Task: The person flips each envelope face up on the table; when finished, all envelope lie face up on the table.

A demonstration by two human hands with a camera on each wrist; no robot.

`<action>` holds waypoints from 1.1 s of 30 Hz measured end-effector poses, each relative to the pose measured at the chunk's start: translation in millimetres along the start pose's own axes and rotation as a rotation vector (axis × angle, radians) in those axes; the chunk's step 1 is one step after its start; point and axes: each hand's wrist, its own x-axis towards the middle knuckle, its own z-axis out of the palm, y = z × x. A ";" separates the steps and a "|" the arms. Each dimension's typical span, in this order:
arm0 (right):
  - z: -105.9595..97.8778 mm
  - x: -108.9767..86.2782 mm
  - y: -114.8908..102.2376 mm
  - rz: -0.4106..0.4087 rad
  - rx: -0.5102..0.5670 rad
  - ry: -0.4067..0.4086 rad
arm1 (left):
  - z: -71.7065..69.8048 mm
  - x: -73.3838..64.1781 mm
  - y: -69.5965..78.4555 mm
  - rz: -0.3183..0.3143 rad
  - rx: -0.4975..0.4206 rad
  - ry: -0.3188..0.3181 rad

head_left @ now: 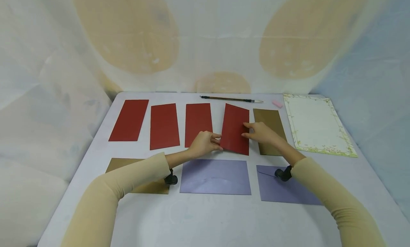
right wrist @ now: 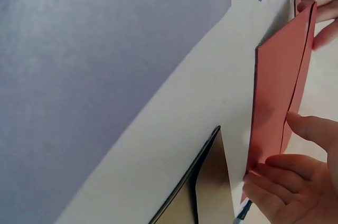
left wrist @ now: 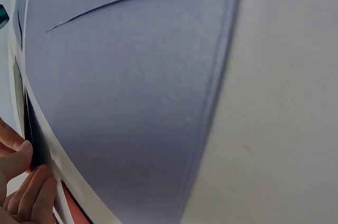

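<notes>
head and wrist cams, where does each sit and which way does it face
Head: on the head, facing forward and down at the table; left hand, right hand, sleeves show.
Left wrist: worn there, facing a lavender envelope; both hands at left.
Right wrist: worn there, facing table and red envelope; both hands at right.
Head and right wrist share the red envelope.

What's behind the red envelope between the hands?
Beyond the red envelope, the brush lies on the white tabletop. The area directly behind the envelope is covered; I can't tell what's there.
</notes>
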 end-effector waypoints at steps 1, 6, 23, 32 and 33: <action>0.2 0.0 0.2 -0.003 0.000 0.001 | 0.3 -0.3 0.7 -0.002 0.004 -0.006; 1.3 -0.9 1.5 -0.010 0.014 0.014 | -0.9 -0.1 2.4 -0.012 0.016 -0.038; 9.3 -43.3 -15.7 -0.207 -0.092 -0.012 | -6.0 -7.3 5.7 0.459 0.584 -0.292; 13.9 -35.0 -14.2 -0.242 -0.109 0.006 | -3.7 -5.9 2.1 0.423 0.604 -0.262; 13.7 -34.0 -14.2 -0.242 -0.107 0.008 | -3.9 -5.6 2.0 0.424 0.609 -0.255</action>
